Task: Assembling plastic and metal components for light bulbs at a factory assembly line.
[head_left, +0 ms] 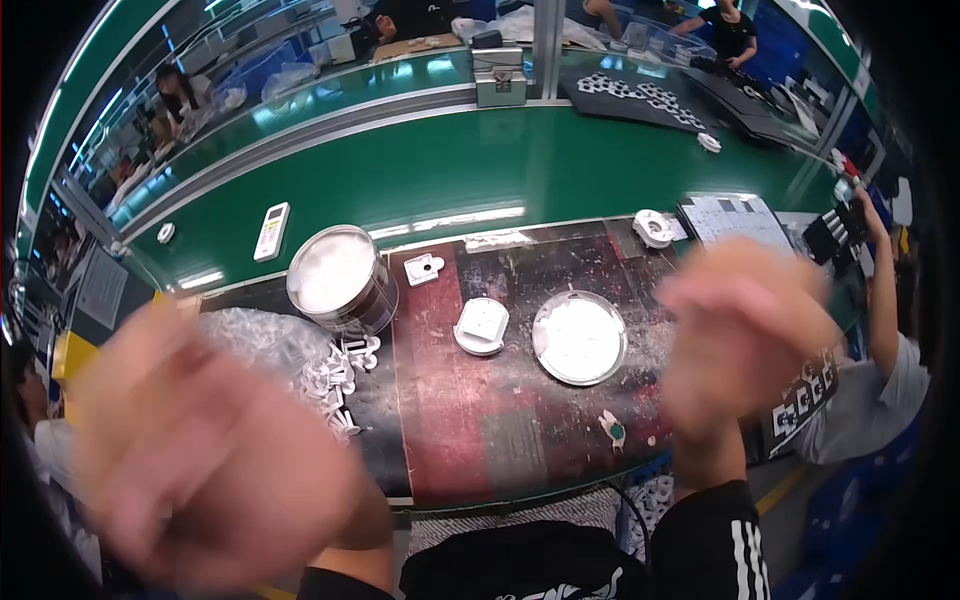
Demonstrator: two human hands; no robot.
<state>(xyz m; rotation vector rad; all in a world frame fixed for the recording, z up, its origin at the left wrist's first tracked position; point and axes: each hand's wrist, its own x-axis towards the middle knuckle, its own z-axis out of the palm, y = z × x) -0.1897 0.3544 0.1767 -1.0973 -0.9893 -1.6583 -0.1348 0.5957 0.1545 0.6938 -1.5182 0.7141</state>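
Think of the white round part (482,326) as the middle of a clock; it sits on the dark red counter (455,420), with a flat square piece on top, and no hand touches it; the left hand (200,460) is up in the air toward 8 o'clock, big and blurry, close to the camera; the right hand (740,320) is up toward 3 o'clock, just as smeared; I cannot tell if either grip is loose, clenched or has something small inside.

At 3 o'clock, near the part, is a round dish (590,381) with white stuff in it; between 9 and 10 o'clock stands a clear tub (360,318) with more white stuff; at 8 o'clock lies a pile of small white clips (345,375); a little white block (424,268) with a hole lies between 10 and 11 o'clock.

The round part looks like hard plastic; I guess it is light and stiff, and a bit slippery where it is smooth; its side edges look like the best place to pinch; the clips look thin and might snap, so their thicker ends seem safer; the dish should be held by its rim, and kept flat.
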